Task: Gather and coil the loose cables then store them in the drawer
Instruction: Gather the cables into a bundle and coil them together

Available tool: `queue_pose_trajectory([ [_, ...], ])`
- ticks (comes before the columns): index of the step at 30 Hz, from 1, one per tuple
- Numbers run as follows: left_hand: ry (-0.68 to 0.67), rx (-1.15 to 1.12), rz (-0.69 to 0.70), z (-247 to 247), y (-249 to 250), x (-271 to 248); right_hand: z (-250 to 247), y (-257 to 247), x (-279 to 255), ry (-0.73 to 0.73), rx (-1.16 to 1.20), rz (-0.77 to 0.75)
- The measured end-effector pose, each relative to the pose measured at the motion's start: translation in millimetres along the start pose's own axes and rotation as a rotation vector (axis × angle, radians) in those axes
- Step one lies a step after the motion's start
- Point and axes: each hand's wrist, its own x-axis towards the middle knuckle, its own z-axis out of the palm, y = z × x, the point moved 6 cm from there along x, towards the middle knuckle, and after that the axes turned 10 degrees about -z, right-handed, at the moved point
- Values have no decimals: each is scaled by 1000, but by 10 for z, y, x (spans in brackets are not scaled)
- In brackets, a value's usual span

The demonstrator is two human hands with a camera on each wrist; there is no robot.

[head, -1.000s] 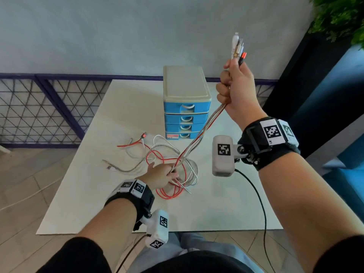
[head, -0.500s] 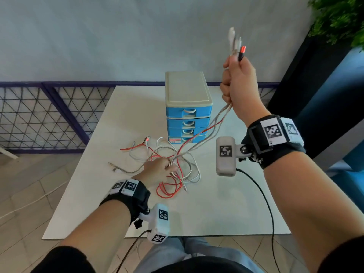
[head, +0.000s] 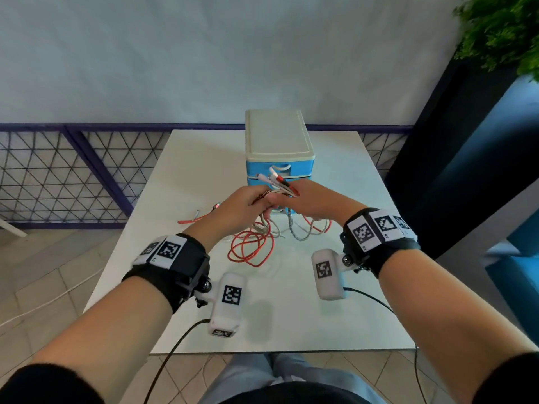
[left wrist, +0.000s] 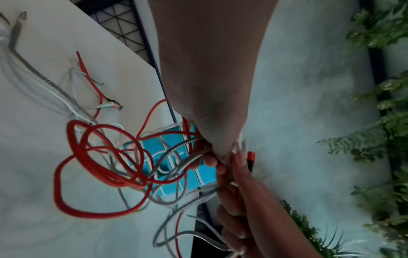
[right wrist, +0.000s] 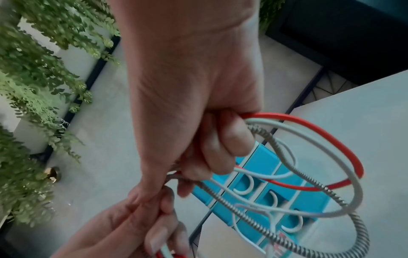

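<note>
Both hands, left hand and right hand, gripped the cables; slack loops hung at 6 o'clock.

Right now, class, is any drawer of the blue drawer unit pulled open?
No: in the head view the visible fronts of the blue drawer unit sit flush, while both hands hold the cables before it.

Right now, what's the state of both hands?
Left hand: closed, fingers curled around the cable bundle.
Right hand: closed, gripping the same cable bundle just below the plugs.
</note>
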Motion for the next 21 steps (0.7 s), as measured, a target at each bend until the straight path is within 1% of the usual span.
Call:
queue_pose_trajectory([
  [2, -4, 49, -32, -47, -70, -15, -64, 9, -11, 80, 43, 20],
  [4, -4, 168, -91, -73, -228, -33, -190, 41, -11, 202, 120, 48],
  [6, 28, 267, -127, -81, -401, -50, -337, 35, -27, 316, 222, 65],
  [9, 23, 405, -213, -7, -660, -100, -569, -16, -60, 498, 471, 27],
  [10, 13, 418, -255, 35, -772, -120, -645, -47, -68, 539, 516, 7],
  [12, -20, 290, -326, 112, -935, -155, -763, -108, -72, 572, 479, -19],
  [13, -33, 209, -326, 157, -964, -157, -797, -127, -81, 589, 466, -28],
  [15, -46, 101, -300, 247, -969, -155, -811, -135, -88, 631, 526, -39],
  [18, -90, 54, -313, 386, -967, -146, -742, -98, -98, 669, 657, -32],
  [21, -83, 28, -346, 429, -964, -156, -694, -34, -133, 666, 821, -22],
])
